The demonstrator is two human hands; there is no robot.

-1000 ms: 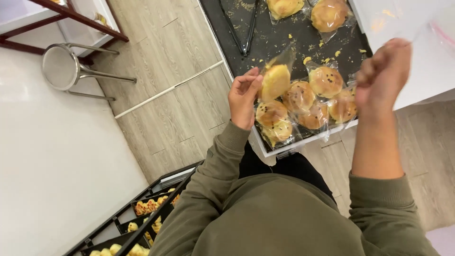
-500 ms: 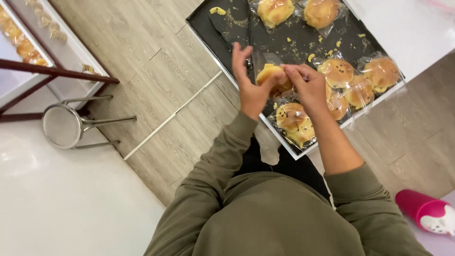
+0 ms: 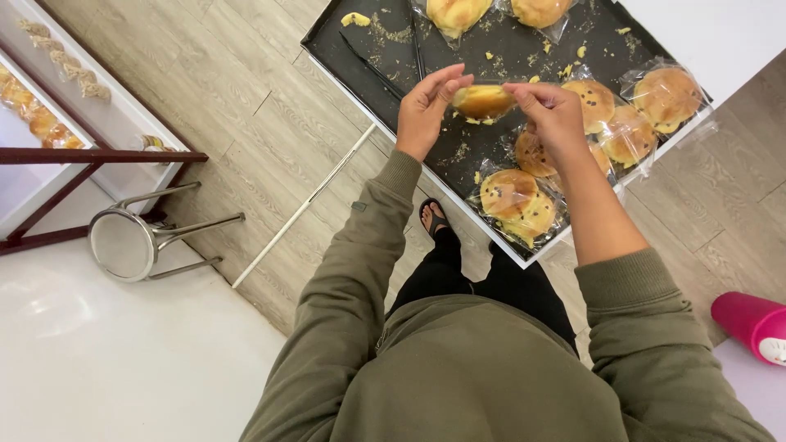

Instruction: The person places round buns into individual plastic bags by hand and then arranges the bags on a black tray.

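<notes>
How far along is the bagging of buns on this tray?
Done: several wrapped buns lie in clear bags on the black tray. In hand: the left hand and right hand hold one bun between them above the tray. Left: no unbagged bun is plainly visible; only crumbs.

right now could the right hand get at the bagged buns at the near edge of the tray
Probably yes, once it lets go. The right hand and left hand both hold a bun over the tray. The bagged buns lie just below the right wrist with nothing lying over them.
</notes>
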